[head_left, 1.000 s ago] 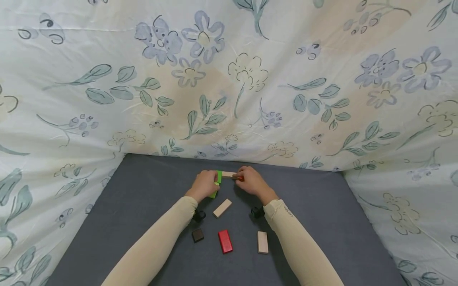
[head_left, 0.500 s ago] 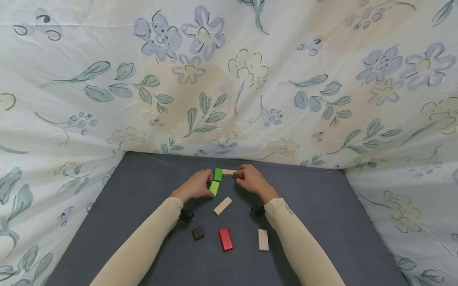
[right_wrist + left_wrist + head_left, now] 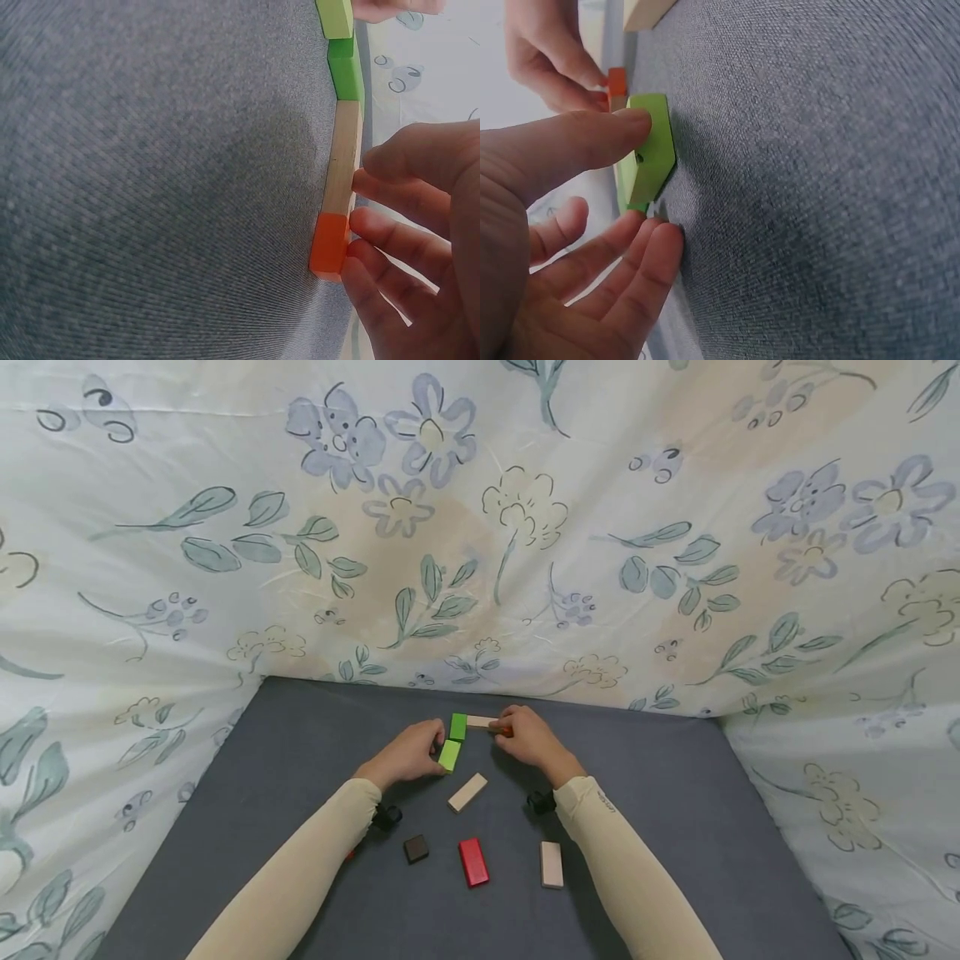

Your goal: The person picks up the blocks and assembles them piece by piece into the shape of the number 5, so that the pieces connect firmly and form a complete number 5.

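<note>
A row of blocks lies near the back of the grey cloth: a light green block [image 3: 449,756], a darker green block [image 3: 457,727], a plain wooden block [image 3: 480,722] and an orange block [image 3: 328,241]. My left hand [image 3: 408,752] is at the left of the green blocks. In the left wrist view its thumb touches the light green block, while its fingers stretch past the block's other end. At the row's right end is my right hand [image 3: 528,739], its loosely bent fingertips against the orange and wooden blocks and its thumb apart from the fingers.
Nearer me lie a slanted wooden block [image 3: 468,793], a dark brown block [image 3: 416,849], a red block [image 3: 473,862] and a pale wooden block [image 3: 551,865]. Something orange-red [image 3: 350,855] is mostly hidden by the left forearm. Floral cloth [image 3: 480,568] rises behind the surface.
My left hand has let go of the green blocks and shifted left, uncovering them. The right hand has stayed at the orange and wooden blocks.
</note>
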A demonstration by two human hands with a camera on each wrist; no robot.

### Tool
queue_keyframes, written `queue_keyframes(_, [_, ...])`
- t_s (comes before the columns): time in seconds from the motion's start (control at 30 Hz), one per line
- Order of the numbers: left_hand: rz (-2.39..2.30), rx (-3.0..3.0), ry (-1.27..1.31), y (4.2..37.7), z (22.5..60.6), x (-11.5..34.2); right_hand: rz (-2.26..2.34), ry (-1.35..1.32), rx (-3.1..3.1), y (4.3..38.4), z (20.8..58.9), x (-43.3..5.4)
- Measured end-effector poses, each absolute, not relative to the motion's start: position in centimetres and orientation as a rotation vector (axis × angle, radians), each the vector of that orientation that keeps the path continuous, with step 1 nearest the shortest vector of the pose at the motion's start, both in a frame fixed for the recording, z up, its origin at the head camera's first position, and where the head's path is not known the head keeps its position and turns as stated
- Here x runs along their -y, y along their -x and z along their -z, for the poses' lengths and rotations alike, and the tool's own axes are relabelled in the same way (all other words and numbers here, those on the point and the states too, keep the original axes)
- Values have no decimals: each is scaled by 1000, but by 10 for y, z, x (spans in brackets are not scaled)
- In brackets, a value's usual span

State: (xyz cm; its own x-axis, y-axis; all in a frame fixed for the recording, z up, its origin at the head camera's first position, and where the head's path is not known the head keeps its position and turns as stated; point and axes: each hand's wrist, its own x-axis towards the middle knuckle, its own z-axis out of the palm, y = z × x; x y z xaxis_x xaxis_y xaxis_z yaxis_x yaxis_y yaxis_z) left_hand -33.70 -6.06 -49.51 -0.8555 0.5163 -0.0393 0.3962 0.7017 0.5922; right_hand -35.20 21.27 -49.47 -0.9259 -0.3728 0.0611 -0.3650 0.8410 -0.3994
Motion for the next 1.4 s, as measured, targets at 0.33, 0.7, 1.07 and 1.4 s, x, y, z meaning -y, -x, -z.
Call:
queue_keyframes(0.33, [-793,-2753,-774,338,499,51,611,582,-3001,353,495,-212])
queue_keyframes(0.7, [-761,-2783,-728,334,498,46,599,579,-3021,350,494,-209])
queue_keyframes(1.07, [-765,-2785,-708,331,498,45,610,560,-3018,347,495,-208])
queue_keyframes(1.4, [-772,-2797,-603,330,499,43,608,554,-3016,346,496,-208])
